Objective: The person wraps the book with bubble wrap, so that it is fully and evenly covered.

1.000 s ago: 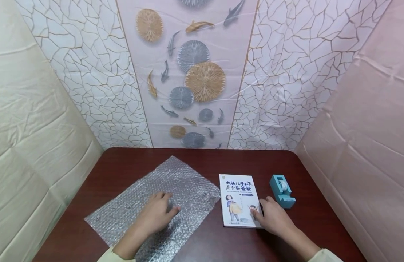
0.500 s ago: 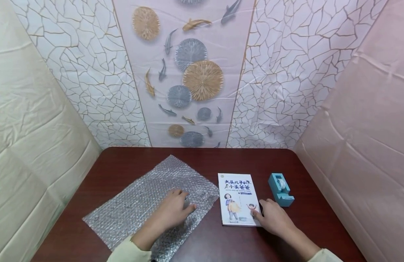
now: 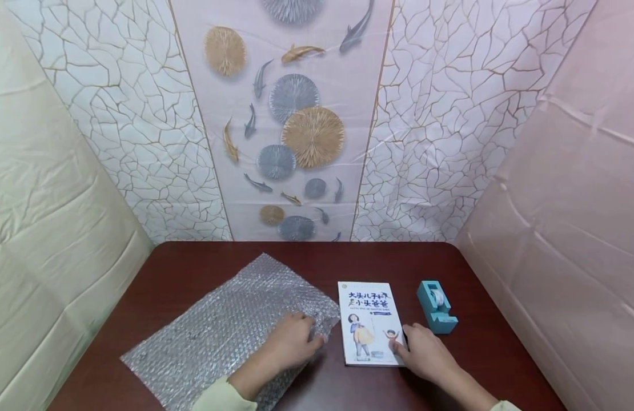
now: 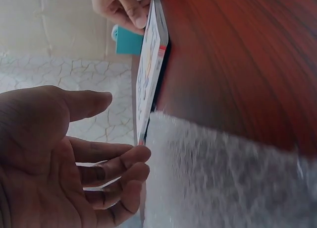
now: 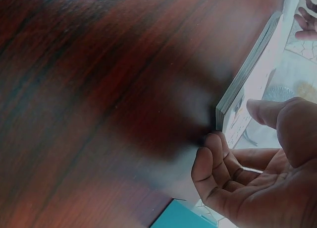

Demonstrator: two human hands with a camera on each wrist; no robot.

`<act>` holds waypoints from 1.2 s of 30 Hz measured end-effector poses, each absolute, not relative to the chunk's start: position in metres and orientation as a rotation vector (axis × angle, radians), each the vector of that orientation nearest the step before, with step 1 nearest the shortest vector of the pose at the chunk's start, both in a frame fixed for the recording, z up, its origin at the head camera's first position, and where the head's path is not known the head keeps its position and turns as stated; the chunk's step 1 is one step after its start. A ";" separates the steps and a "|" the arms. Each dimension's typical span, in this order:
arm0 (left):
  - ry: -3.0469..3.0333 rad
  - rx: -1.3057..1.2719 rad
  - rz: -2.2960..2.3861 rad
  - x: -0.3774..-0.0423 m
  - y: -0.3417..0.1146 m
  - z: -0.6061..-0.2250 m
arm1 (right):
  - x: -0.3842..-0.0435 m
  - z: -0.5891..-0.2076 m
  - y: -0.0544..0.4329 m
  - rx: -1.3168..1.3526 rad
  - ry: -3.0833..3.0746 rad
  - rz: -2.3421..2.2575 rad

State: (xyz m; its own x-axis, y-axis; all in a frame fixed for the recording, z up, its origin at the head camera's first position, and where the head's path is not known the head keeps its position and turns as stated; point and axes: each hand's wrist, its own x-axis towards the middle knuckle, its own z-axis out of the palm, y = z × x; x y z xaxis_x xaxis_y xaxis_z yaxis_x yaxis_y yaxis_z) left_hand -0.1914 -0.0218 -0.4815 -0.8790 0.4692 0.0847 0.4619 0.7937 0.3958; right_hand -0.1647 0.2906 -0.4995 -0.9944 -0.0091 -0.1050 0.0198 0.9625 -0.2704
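A white paperback book with Chinese lettering and cartoon figures lies on the dark red table. My right hand holds its right edge, thumb on the cover and fingers curled at the side; the right wrist view shows the book's page edges beside the fingertips. To the left is spread a sheet of clear bubble wrap. Over its right part hovers my left hand, fingers loosely bent and holding nothing. In the left wrist view its fingertips come near the bubble wrap and the book's far end; contact cannot be told.
A teal tape dispenser with a roll of tape stands right of the book, close to my right hand. The table ends at a patterned cloth backdrop, with pale padded cloth walls on both sides.
My left hand has moved to the right across the bubble wrap, towards the book. The right hand stays at the book's right edge. The head view has shifted slightly.
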 end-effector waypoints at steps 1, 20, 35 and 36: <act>2.959 0.782 0.634 -0.191 -0.019 -0.483 | -0.164 -0.500 0.290 0.010 3.009 -0.413; 2.839 0.839 0.585 -0.193 0.015 -0.493 | -0.163 -0.504 0.292 0.000 3.014 -0.407; 2.830 0.879 0.588 -0.189 0.026 -0.500 | -0.163 -0.506 0.291 -0.006 3.016 -0.382; 2.830 0.885 0.592 -0.188 0.027 -0.499 | -0.163 -0.505 0.291 -0.009 3.018 -0.377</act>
